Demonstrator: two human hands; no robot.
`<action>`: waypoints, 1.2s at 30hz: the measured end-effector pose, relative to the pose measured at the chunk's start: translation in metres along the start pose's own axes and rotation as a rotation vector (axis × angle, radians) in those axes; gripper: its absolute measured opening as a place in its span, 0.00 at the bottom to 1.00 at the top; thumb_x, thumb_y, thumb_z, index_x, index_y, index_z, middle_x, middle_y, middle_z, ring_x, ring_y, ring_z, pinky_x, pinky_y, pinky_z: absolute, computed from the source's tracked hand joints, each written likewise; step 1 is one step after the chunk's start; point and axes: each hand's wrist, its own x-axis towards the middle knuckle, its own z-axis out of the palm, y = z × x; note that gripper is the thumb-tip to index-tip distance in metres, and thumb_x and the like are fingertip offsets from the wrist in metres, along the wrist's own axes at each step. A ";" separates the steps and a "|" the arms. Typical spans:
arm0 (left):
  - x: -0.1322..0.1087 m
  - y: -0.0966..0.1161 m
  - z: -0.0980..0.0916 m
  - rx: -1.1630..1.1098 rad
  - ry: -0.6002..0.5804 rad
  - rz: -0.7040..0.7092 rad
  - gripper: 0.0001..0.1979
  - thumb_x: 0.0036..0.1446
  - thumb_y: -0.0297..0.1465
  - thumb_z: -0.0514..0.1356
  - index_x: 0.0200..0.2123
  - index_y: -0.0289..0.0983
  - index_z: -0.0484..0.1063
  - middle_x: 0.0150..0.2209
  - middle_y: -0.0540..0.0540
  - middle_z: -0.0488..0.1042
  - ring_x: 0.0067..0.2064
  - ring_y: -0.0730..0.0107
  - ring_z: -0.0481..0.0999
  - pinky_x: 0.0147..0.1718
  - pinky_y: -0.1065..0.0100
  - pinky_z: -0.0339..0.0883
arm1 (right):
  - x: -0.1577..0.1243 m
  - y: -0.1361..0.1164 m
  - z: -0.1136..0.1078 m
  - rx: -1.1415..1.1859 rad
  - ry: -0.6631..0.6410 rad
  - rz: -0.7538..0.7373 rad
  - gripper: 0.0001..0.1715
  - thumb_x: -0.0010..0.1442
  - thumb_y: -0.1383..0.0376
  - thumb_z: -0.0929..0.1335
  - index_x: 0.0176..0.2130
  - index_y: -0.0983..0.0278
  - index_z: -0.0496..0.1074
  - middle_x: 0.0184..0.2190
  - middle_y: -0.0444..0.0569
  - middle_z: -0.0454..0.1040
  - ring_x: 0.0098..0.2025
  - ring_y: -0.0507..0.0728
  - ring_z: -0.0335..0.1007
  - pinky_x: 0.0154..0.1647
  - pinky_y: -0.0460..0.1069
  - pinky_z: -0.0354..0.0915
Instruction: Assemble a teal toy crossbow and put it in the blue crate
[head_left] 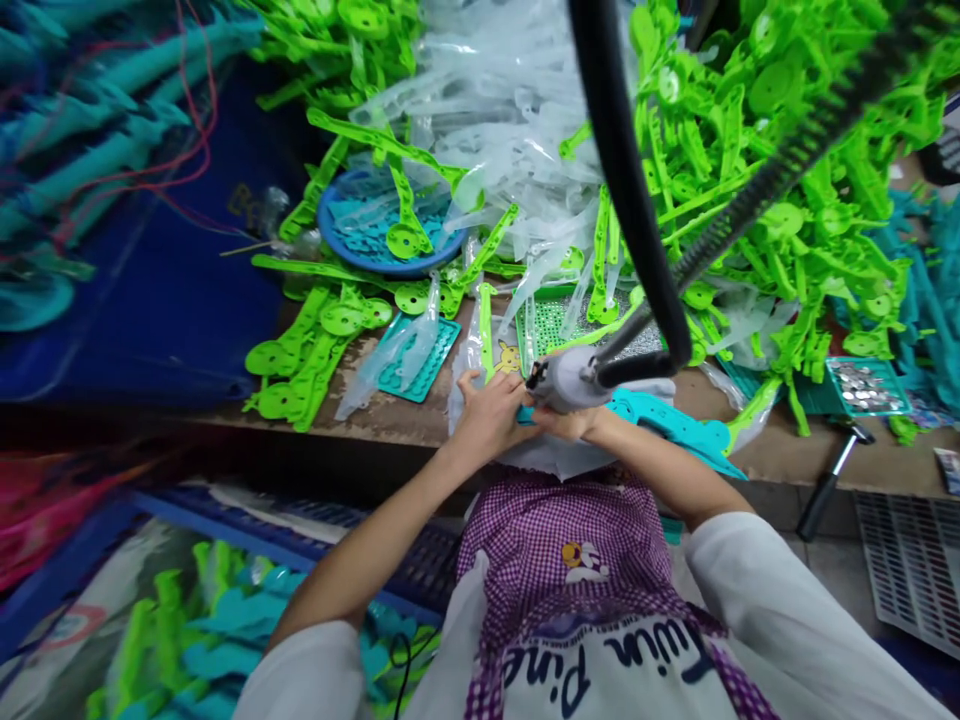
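Observation:
My left hand (491,412) is at the front of the bench, fingers curled and closed on a small blue plastic part (526,414). Close beside it, my right hand (568,424) also grips that part from the right; its fingers are partly hidden. Right over the hands hangs a grey-white power tool (571,382) on a black hose (619,150); its tip is out of sight. A longer blue plastic piece (667,425) sticks out beyond my right wrist. Just behind the hands stands a bright green long-handled plastic piece (486,325).
Green plastic pieces (780,220) and translucent ones (510,110) are heaped behind. A blue bowl (330,235), teal tray (394,385) and green perforated basket (551,293) stand nearer. A hammer (829,490) overhangs the edge at right; a metal spring (787,150) crosses above.

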 end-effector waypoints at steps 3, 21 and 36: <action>0.000 0.005 -0.005 0.087 -0.058 0.018 0.15 0.57 0.41 0.63 0.46 0.43 0.74 0.44 0.42 0.77 0.50 0.47 0.72 0.52 0.40 0.53 | 0.003 -0.005 -0.006 0.192 0.135 0.061 0.25 0.46 0.42 0.72 0.27 0.59 0.68 0.22 0.44 0.71 0.25 0.55 0.70 0.29 0.53 0.72; 0.017 0.025 0.004 0.070 -0.099 0.175 0.15 0.59 0.41 0.63 0.46 0.39 0.74 0.43 0.44 0.75 0.47 0.57 0.74 0.44 0.59 0.66 | 0.083 0.050 -0.024 0.188 0.563 0.146 0.30 0.55 0.38 0.65 0.28 0.61 0.71 0.15 0.38 0.64 0.17 0.50 0.64 0.22 0.49 0.65; 0.015 0.026 0.004 0.043 -0.092 0.159 0.15 0.59 0.40 0.63 0.46 0.39 0.74 0.43 0.45 0.77 0.46 0.57 0.74 0.45 0.58 0.66 | 0.081 0.053 -0.025 0.144 0.531 0.201 0.29 0.56 0.38 0.65 0.31 0.60 0.71 0.16 0.38 0.64 0.19 0.51 0.66 0.26 0.51 0.70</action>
